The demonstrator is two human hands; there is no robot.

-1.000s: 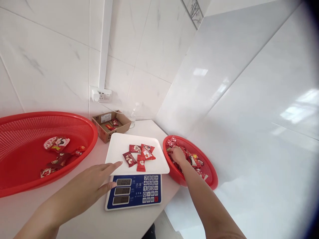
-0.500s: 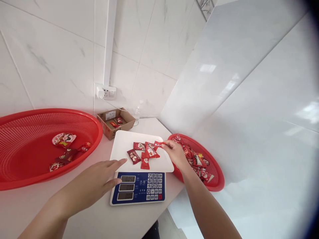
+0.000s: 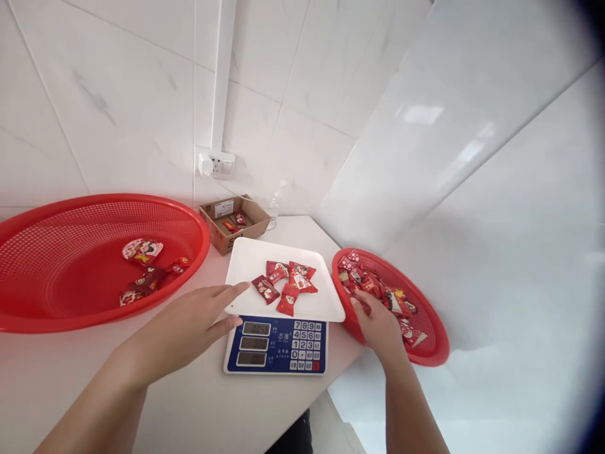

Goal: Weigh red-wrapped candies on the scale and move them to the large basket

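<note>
My left hand is open at the left edge of the scale's white tray, its fingertips by the tray and its thumb over the edge of the display panel. Several red candy packets lie grouped on the tray. Below it is the blue panel of the digital scale, with three displays and a keypad. At the right, my right hand reaches over the near left rim of a red basket full of red packets. Its thumb and forefinger are slightly apart, with no packet visible between them.
A large red mesh basket with several packets stands on the left. Behind the scale is a small cardboard box holding a few packets. A socket with a plug is on the tiled wall. The white table's edge runs at lower right.
My right hand has let go of a red packet on the tray and moved right to the basket. My left hand keeps its place by the tray. The whole view has shifted a little.
</note>
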